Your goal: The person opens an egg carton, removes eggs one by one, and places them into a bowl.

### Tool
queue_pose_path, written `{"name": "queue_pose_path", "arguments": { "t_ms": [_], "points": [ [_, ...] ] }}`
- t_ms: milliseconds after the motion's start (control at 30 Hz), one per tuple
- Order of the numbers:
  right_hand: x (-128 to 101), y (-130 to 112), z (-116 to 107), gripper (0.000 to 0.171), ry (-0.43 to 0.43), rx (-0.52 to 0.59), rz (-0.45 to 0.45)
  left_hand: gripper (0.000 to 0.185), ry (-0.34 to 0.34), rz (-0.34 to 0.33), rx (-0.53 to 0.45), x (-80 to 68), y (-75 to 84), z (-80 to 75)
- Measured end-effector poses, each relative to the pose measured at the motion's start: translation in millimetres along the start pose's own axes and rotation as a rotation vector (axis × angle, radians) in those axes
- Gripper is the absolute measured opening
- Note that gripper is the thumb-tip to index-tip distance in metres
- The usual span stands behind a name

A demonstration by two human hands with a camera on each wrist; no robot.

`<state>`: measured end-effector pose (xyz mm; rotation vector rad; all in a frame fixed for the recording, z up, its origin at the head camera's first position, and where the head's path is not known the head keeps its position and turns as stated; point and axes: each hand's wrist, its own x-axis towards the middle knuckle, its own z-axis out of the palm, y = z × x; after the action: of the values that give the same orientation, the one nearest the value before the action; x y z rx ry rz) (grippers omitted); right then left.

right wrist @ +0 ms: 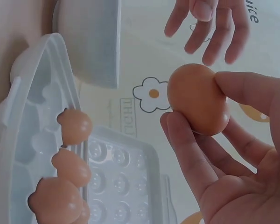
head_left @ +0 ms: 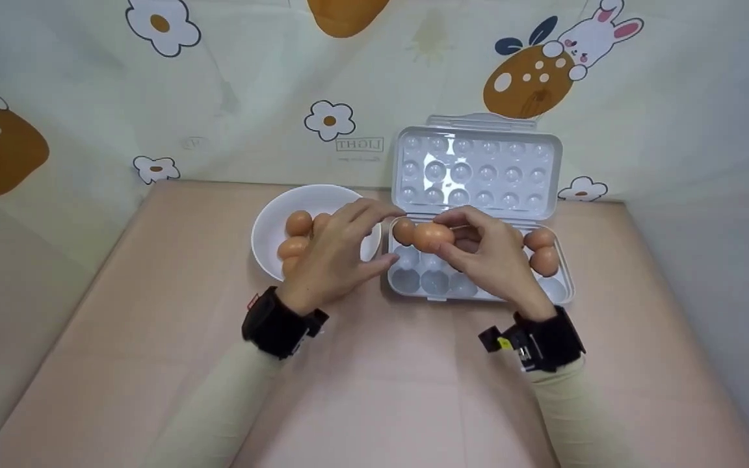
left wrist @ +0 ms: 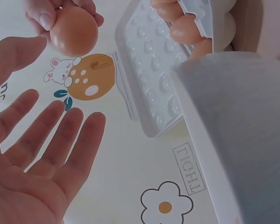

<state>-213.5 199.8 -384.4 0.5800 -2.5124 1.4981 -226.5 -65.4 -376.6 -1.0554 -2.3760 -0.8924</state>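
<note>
1. While the person's hands hover above the table, a brown egg [head_left: 432, 236] sits pinched between the thumb and fingers of the right hand [head_left: 488, 260], held in the air over the left end of the egg tray [head_left: 563, 286].
2. From the right wrist view, the thumb lies on one side of that egg [right wrist: 198, 99] and the fingertips [right wrist: 177, 126] on the other, so the grasp is plain.
3. Just beside it, the left hand [head_left: 339, 250] is released: its fingers [left wrist: 60, 135] are spread straight, holding nothing, and the palm faces the egg [left wrist: 73, 30].
4. Below the hands, the clear plastic tray lies open with its lid [head_left: 475, 166] tipped up against the wall behind.
5. Several eggs already rest in its cups: one [head_left: 404, 231] at the back left, just behind the held egg, and two [head_left: 541, 250] toward the right end.
6. Left of the tray, close to it, a white bowl [head_left: 267, 227] holds more brown eggs [head_left: 298, 224], partly hidden by the left hand.
7. Everything stands on a pale pink tabletop [head_left: 153, 325], backed by a cloth printed with flowers and rabbits [head_left: 218, 84].
</note>
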Motion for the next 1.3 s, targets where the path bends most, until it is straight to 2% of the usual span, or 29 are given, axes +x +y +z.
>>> {"name": "queue_pose_path", "arguments": {
  "t_ms": [300, 733, 1033, 1300],
  "points": [
    [-5.8, -6.9, 1.4, 0.041, 0.01, 0.071, 0.022, 0.055, -0.034, 0.02, -0.043, 7.0, 7.5, 10.4],
    [-6.2, -11.7, 10.2, 0.037, -0.028, 0.241, 0.033, 0.047, -0.018, 0.084, -0.065, 11.0, 14.7, 19.4],
    [-5.0, -13.4, 11.9, 0.034, -0.032, 0.258, 0.041, 0.043, 0.007, 0.082, -0.06, 12.2, 14.7, 24.5],
    [-5.6, -13.2, 8.1, 0.034, -0.064, 0.235, 0.044, 0.041, -0.012, 0.072, -0.048, 13.2, 14.3, 22.7]
  ]
}}
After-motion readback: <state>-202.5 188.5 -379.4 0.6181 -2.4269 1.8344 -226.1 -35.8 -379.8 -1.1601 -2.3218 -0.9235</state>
